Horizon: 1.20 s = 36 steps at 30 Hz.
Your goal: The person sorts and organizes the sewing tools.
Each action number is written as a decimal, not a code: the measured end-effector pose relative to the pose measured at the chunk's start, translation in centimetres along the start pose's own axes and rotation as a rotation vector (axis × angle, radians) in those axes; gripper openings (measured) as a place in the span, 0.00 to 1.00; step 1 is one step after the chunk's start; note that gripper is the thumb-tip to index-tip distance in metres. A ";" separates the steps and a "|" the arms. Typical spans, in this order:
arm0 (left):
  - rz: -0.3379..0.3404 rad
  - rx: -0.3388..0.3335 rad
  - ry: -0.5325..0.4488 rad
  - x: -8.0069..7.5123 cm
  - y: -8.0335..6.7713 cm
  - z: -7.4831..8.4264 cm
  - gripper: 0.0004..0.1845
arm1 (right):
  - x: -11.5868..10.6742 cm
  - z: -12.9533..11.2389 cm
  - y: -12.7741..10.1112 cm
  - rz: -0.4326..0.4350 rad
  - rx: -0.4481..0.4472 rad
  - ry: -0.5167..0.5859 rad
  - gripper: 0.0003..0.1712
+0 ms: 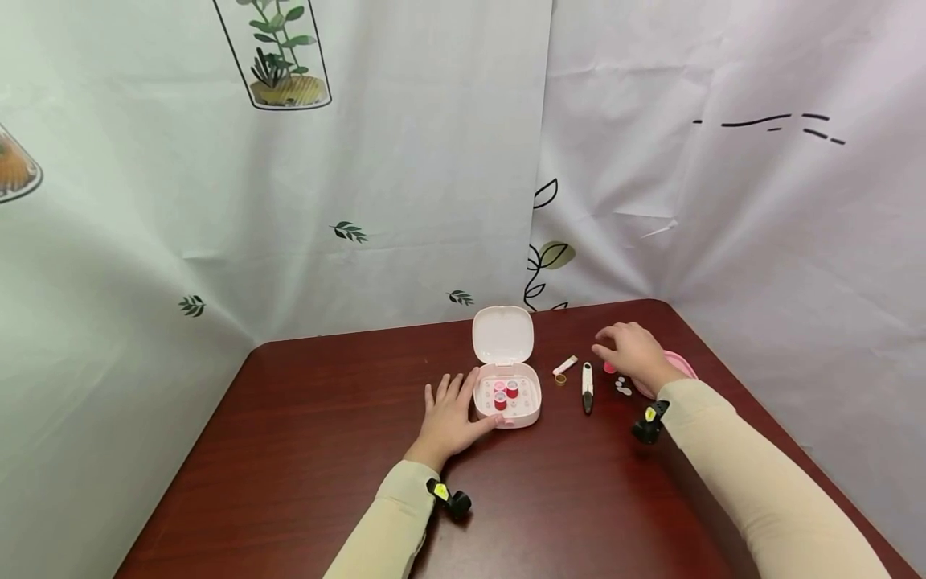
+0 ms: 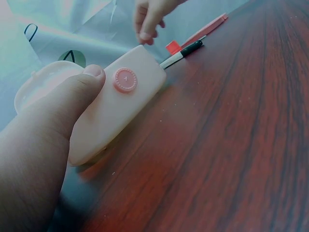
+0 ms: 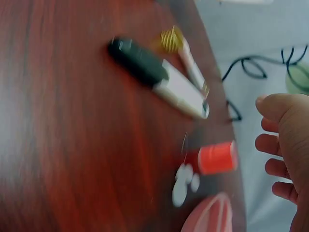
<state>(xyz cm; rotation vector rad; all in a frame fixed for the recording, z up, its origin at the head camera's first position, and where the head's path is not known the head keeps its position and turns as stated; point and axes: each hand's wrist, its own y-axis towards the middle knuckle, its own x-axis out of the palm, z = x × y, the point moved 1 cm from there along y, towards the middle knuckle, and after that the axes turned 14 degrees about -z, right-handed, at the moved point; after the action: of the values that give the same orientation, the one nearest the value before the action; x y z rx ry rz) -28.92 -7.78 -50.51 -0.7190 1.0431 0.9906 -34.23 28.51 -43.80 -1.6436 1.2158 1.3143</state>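
A pale pink sewing box (image 1: 533, 410) stands with its lid up. Inside it, thread spools (image 1: 501, 400) in red and pink sit among small pegs. My left hand (image 1: 452, 420) rests against the box's left side, fingers spread and thumb along the front edge; in the left wrist view the thumb lies beside the round pink latch (image 2: 125, 80). Over at the right, my right hand (image 1: 631, 354) hovers with fingers loosely bent. No object shows between them. Near that hand a red spool (image 3: 218, 158) lies on the table beside several white buttons (image 3: 180, 188).
Between box and right hand lie a white tool with a black end (image 1: 587, 388), a gold thimble (image 1: 560, 379) and a small white-handled item (image 1: 566, 365). A pink round dish (image 1: 683, 366) sits partly behind the right wrist. Behind the table (image 1: 325, 434) hangs a white curtain (image 1: 405, 161).
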 end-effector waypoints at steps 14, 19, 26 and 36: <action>-0.007 -0.011 -0.005 0.1 0.1 -0.1 0.55 | 1.3 2.0 -1.1 -0.069 0.068 0.014 0.19; -0.011 -0.010 -0.009 0.0 0.0 0.0 0.55 | 1.6 1.9 -1.2 -0.060 0.057 -0.003 0.14; -0.008 -0.009 -0.006 0.2 0.1 0.0 0.55 | 1.3 1.7 -1.5 -0.032 0.036 -0.020 0.15; -0.013 -0.016 -0.017 0.1 0.1 -0.1 0.56 | -0.5 -0.8 -0.5 0.092 -0.088 -0.048 0.16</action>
<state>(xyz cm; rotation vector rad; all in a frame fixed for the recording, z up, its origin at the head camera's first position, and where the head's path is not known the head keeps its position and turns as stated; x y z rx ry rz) -28.98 -7.78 -50.63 -0.7287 1.0153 0.9931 -33.55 27.99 -43.16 -1.6239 1.2340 1.4744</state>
